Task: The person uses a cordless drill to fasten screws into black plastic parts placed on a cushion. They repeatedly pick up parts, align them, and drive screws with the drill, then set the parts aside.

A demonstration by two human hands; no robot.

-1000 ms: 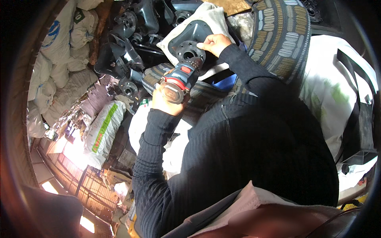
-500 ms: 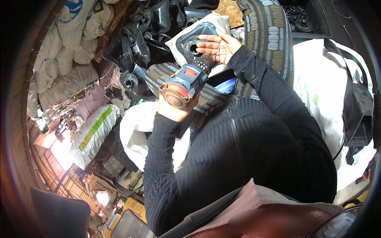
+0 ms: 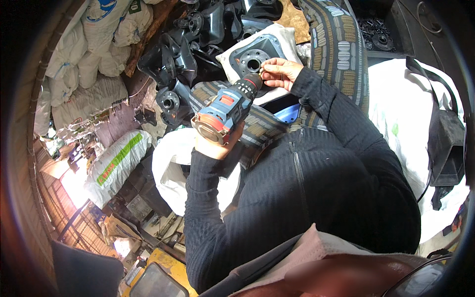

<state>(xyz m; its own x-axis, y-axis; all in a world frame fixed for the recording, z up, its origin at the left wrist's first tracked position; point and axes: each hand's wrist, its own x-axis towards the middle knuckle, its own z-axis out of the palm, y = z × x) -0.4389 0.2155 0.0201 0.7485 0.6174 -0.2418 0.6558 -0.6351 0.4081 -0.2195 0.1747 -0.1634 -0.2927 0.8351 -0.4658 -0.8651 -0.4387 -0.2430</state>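
Observation:
My left hand [image 3: 217, 147] is wrapped round the handle of a blue and red cordless drill [image 3: 223, 105], its black chuck pointing away and to the right. At the chuck's tip, my right hand [image 3: 283, 73] has thumb and fingers pinched together on a small thin metal piece, mostly hidden by the fingers. Just beyond lies a dark metal hub [image 3: 242, 63] with a round flange, a centre hole and a ring of small holes, on a wide plate. A white cushion [image 3: 225, 60] bears it.
Similar black hub parts [image 3: 170, 101] are heaped at the far left. A patterned fabric roll [image 3: 336, 54] curves past my right arm. White sacks [image 3: 396, 114] stand on both sides, and a dark bin [image 3: 381, 37] of small metal parts is at the far right.
My right hand has gone from spread fingers, with the small metal piece lying across them, to a pinch at the drill's tip. The drill has shifted slightly in view.

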